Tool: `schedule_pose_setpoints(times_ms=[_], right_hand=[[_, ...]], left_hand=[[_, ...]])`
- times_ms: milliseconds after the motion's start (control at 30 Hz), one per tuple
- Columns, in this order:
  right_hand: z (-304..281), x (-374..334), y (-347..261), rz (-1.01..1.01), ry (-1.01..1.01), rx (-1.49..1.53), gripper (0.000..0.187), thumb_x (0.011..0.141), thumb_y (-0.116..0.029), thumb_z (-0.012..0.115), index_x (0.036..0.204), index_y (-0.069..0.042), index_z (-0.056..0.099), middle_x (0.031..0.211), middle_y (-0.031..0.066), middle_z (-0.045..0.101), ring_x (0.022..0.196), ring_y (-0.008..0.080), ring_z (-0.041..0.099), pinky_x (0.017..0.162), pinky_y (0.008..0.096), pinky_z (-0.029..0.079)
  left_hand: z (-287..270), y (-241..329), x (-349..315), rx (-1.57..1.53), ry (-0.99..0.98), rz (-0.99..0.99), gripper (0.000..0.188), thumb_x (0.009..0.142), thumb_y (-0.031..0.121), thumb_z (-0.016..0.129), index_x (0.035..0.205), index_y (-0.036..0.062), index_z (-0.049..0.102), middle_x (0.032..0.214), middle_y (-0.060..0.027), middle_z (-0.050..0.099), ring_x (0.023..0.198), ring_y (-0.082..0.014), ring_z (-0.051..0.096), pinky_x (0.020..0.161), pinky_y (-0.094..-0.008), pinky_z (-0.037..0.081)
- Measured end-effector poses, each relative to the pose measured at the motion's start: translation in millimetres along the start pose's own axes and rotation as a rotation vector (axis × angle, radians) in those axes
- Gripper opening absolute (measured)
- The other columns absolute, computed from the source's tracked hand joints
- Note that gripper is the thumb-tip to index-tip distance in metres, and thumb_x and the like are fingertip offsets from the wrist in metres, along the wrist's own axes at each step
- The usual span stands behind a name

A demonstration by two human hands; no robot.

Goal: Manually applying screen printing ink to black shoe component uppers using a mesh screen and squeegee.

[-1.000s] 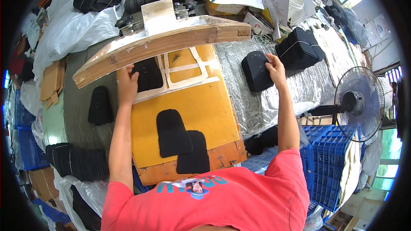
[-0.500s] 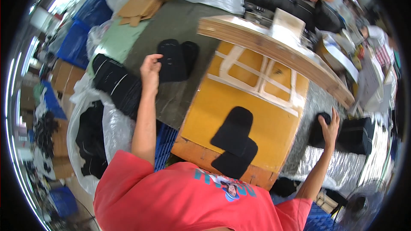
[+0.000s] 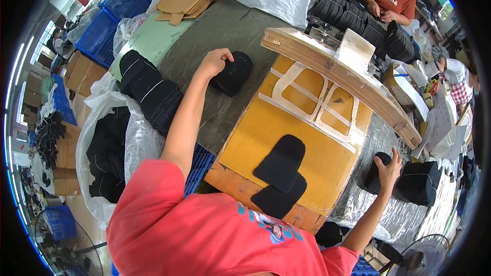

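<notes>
My left hand is closed at the upper left edge of a black rounded fabric piece on the dark tabletop; its fingertips are partly hidden. My right hand has its thumb and fingers apart beside a small stack of black pieces, the thumb by the stack's top. Between my arms, two black fabric pieces overlap on a yellow board. Higher on this board lies a pale frame-shaped template with two openings.
A curved wooden beam spans the board's far side. Tied black bundles lie at the left, above an open plastic bag. Another black bundle is at the right. A co-worker sits across; a fan stands lower right.
The black pieces near my left hand, fanned apart before, now lie nearly as one, turned and shifted right. My left hand has moved right with bent fingers. My right hand stays by its stack.
</notes>
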State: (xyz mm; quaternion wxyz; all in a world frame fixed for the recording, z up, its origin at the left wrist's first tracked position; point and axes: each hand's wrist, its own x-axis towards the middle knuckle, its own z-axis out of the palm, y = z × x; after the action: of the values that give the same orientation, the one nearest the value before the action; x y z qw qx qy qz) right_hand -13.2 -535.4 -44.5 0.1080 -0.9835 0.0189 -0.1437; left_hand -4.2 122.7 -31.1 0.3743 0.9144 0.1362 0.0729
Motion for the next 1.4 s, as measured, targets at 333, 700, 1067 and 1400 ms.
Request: schedule_pose_setpoints(times_ms=[333,700,1067,1400], right_hand=[[-48,-52,-148,-0.324,-0.281,0.479,0.042,0.071,-0.015,0.077,0.110,-0.004,0.066,0.102,0.0119,0.066,0.101,0.0314,0.060,0.096,0.0410,0.040],[-40,-62,-231,-0.622,-0.414,0.603,0.040,0.074,-0.018,0.077,0.109,-0.005,0.065,0.105,0.0146,0.066,0.104,0.0347,0.059,0.096,0.0439,0.041],[66,-33,-465,-0.902,-0.369,0.022,0.091,0.076,-0.045,0.076,0.140,0.009,0.040,0.110,0.0188,0.066,0.112,0.0319,0.057,0.108,0.0541,0.028],[122,-38,-493,-0.866,-0.261,-0.230,0.076,0.081,-0.018,0.068,0.143,0.010,0.036,0.107,0.0169,0.064,0.102,0.0296,0.060,0.101,0.0487,0.035]], left_hand=[[-10,-17,23,0.104,0.012,-0.014,0.032,0.072,-0.009,0.049,0.089,0.0080,0.071,0.079,-0.0109,0.067,0.081,-0.0246,0.066,0.072,-0.0342,0.049],[4,-33,4,0.371,0.129,-0.035,0.033,0.084,0.007,0.056,0.116,0.0125,0.058,0.129,-0.0179,0.057,0.115,-0.0395,0.056,0.095,-0.0492,0.045],[21,-45,-35,0.194,0.266,-0.088,0.038,0.091,0.014,0.055,0.128,0.0052,0.054,0.126,-0.0185,0.060,0.119,-0.0389,0.053,0.099,-0.0478,0.044],[31,-22,-44,0.220,0.276,-0.083,0.047,0.091,0.012,0.057,0.135,0.0010,0.050,0.126,-0.0243,0.059,0.117,-0.0423,0.053,0.100,-0.0477,0.042]])
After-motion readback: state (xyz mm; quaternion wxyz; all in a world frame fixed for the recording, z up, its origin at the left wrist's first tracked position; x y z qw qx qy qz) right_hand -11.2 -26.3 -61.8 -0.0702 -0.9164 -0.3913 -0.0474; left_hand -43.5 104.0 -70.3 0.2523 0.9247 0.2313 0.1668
